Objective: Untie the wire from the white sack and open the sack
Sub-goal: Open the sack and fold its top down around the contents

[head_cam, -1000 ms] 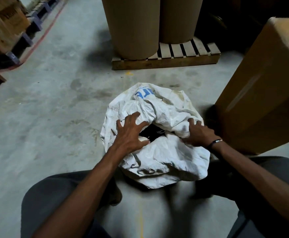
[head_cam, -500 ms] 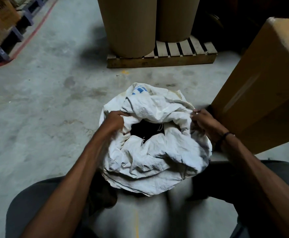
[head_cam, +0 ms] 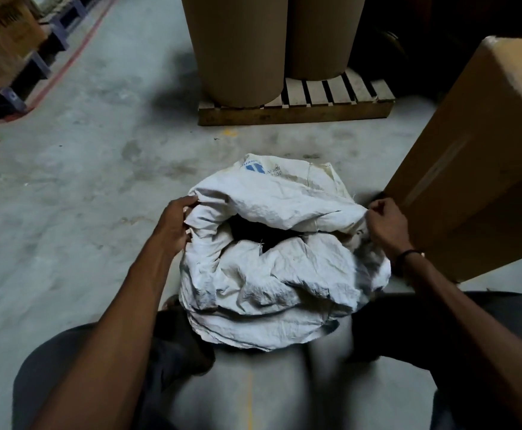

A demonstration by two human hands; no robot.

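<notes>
White sack [head_cam: 281, 268] sits on the concrete floor [head_cam: 76, 197] between your knees, its mouth pulled apart into a dark opening between your two hands. Your left hand [head_cam: 174, 223] has its grip clamped on the left rim of the mouth, fingers curled into the cloth and the knuckles turned outward, the forearm reaching down and forward from the lower left. Your right hand [head_cam: 385, 223] has its grip pinched shut on the right rim, fist closed round a fold of fabric, with a dark band [head_cam: 407, 254] on the wrist just behind it. The far flap of the sack, printed in blue, lies folded over beyond both grips and partly covers the opening. No wire can be made out on the sack.

Just outside your right grip a large cardboard box [head_cam: 477, 156] leans up from the floor, near the sack's edge. Well beyond both grips, two tall brown paper rolls [head_cam: 238, 48] stand on a wooden pallet [head_cam: 297, 110]. Far out past your left grip, stacked cartons [head_cam: 2, 35] rest on blue racks behind a red floor line [head_cam: 73, 54].
</notes>
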